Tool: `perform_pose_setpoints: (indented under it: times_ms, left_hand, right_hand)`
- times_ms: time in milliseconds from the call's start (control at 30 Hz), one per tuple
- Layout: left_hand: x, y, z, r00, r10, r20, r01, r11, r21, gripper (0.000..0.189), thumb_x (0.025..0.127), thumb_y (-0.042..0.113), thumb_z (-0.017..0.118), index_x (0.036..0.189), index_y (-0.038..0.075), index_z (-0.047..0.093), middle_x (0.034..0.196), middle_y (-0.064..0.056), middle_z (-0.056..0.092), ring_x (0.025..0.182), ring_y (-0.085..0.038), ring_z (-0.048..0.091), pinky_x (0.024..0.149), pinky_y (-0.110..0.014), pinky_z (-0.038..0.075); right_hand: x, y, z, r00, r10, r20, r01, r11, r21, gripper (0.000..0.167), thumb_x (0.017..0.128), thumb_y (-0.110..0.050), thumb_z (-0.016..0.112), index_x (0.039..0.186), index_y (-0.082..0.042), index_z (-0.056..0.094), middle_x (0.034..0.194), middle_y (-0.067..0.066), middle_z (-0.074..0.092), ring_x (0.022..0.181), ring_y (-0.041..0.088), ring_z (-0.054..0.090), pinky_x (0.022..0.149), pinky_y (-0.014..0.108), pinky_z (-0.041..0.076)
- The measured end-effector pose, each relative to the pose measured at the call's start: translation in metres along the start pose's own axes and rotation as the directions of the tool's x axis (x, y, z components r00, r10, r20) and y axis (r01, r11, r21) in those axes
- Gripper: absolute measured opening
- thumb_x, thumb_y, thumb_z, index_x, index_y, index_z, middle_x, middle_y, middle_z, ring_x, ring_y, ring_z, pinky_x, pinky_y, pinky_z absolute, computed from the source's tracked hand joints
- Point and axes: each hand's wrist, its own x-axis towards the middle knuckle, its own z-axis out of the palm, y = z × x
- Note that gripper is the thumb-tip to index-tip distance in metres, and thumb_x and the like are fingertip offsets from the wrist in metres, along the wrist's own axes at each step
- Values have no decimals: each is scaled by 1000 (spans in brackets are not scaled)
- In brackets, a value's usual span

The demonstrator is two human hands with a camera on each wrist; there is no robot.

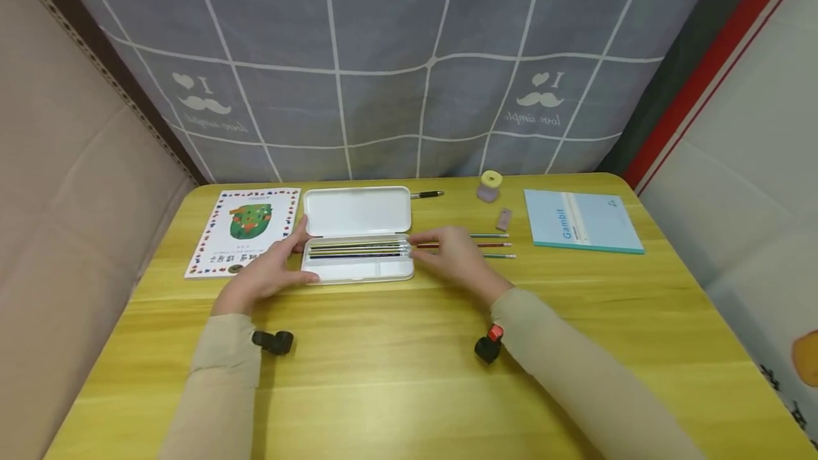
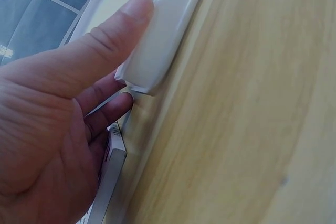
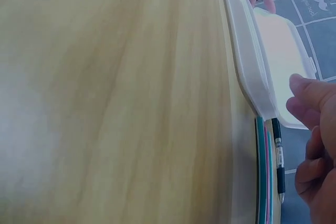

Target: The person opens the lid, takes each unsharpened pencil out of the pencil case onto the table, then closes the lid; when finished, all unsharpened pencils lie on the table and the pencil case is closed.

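A white pencil case [image 1: 358, 211] lies open on the table, its lid folded back. Several pencils [image 1: 358, 250] lie lengthwise in its tray. My left hand [image 1: 271, 272] holds the case's left end, with the thumb [image 2: 139, 6] on the front rim and the fingers by the end wall. My right hand [image 1: 456, 258] is over the case's right end, fingertips near the pencil ends. In the right wrist view its thumb and bent fingers [image 3: 310, 174] show nothing between them. Three pencils [image 1: 498, 245] lie on the table to the right, partly hidden behind this hand.
A white booklet [image 1: 214, 233] with a coloured border lies left of the case. Behind the lid's right side is a black pen [image 1: 427, 194]. Farther right are a small yellow-topped container [image 1: 489, 187], an eraser [image 1: 504, 219] and a light blue notebook [image 1: 607, 222]. A grey curtain hangs behind the table.
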Motion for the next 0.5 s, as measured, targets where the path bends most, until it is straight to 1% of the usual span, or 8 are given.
perform_pose_setpoints:
  times_ms: [100, 233, 400, 500]
  left_hand:
    - [0, 0, 0, 1000, 0, 10, 0, 1000, -7, 121, 91, 30, 84, 168, 14, -8, 160, -22, 43, 144, -42, 42, 122, -63, 22]
    - [-1, 1, -1, 1000, -6, 14, 6, 1000, -8, 121, 90, 28, 84, 168, 13, -7, 159, -22, 44, 143, -42, 42, 123, -63, 21]
    - [-1, 2, -1, 1000, -11, 10, 11, 1000, -11, 121, 90, 25, 85, 168, 13, -6, 159, -22, 44, 144, -42, 42, 123, -62, 20]
    - [0, 3, -1, 1000, 0, 13, 0, 1000, -16, 120, 91, 26, 84, 168, 11, -6, 159, -22, 43, 143, -43, 42, 122, -63, 21]
  right_hand:
    - [5, -4, 5, 1000, 14, 2, -14, 999, -32, 28, 95, -27, 79, 122, -19, 80, 121, -1, 77, 120, 20, 68, 102, 41, 54]
    - [11, -5, 10, 999, 29, 20, -27, 998, -62, 29, 96, -28, 79, 123, -19, 80, 121, -3, 77, 119, 18, 68, 99, 38, 55]
    - [17, -9, 15, 999, 25, 37, -21, 996, -91, 29, 97, -27, 77, 125, -20, 79, 121, -2, 77, 114, 18, 70, 94, 37, 57]
    - [19, -10, 17, 998, 33, 49, -28, 994, -101, 29, 99, -26, 75, 127, -20, 78, 123, -2, 76, 115, 18, 70, 94, 38, 57]
